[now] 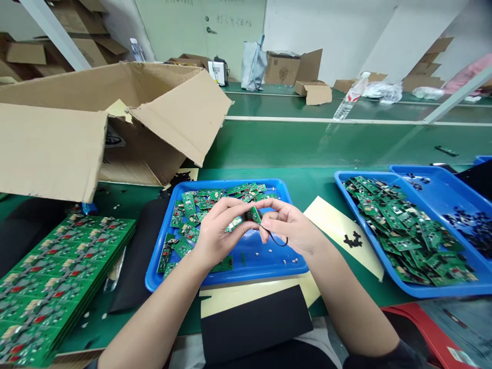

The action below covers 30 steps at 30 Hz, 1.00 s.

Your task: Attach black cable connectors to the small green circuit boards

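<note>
Above a blue tray (226, 278), my left hand (223, 230) pinches a small green circuit board (256, 214) between thumb and fingers. A dark part shows on the side of the board facing my left hand. My right hand (288, 225) meets the board's right edge, with its index finger reaching over the top and its thumb bent in. From the right fingers hangs a thin curved black strip (277, 243). Its upper end is hidden at the fingertips. Loose green circuit boards (190, 205) lie in the tray below, mostly at its left and back, with small white bits at the right.
Stacked green board panels (57, 277) stand at left, below a large open cardboard box (49, 148). At right, another blue tray (413, 291) holds many boards, beside a tray of small black parts (474, 225). Black pieces (352, 239) lie on yellow paper (326, 218). A black sheet (255, 323) lies in front.
</note>
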Tool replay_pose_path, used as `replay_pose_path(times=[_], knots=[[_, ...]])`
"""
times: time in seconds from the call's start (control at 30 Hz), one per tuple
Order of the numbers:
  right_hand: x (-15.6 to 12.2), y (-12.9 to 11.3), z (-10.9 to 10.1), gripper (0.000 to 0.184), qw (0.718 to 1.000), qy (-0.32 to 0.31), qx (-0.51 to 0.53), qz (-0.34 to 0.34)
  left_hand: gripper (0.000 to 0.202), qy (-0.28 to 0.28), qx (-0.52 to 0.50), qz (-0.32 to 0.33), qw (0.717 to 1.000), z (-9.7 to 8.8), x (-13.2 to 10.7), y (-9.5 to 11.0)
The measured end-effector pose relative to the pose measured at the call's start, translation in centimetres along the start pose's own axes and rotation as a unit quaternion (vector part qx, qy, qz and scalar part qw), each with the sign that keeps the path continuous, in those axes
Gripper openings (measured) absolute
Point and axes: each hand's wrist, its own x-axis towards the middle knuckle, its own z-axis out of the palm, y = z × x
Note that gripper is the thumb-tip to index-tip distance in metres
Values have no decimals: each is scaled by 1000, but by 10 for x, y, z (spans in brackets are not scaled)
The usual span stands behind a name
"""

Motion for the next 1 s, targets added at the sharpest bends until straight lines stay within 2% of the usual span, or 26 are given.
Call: replay_pose_path(times=[0.3, 0.47, 0.57, 0.67, 0.87, 1.0], knots=[[2, 3, 5, 11, 992, 94, -77, -38, 23, 0, 42, -9, 999, -2, 0, -1], [3, 4, 3, 9, 980, 106, -148, -75, 29, -55, 26, -10, 998, 1, -2, 1], [1, 5, 4, 4, 954, 120, -248, -122, 32, -86, 18, -7, 996, 3, -3, 4], [0, 6, 6, 6, 916, 132, -337, -170, 32, -88, 18, -14, 996, 4, -4, 5], [2, 12, 6, 10, 850, 126, -450, -244, 28, -63, 14, -12, 998, 5, -7, 2], [4, 14, 3, 14, 815, 117, -500, -269, 25, -74, 17, 19, 997, 5, -8, -2]])
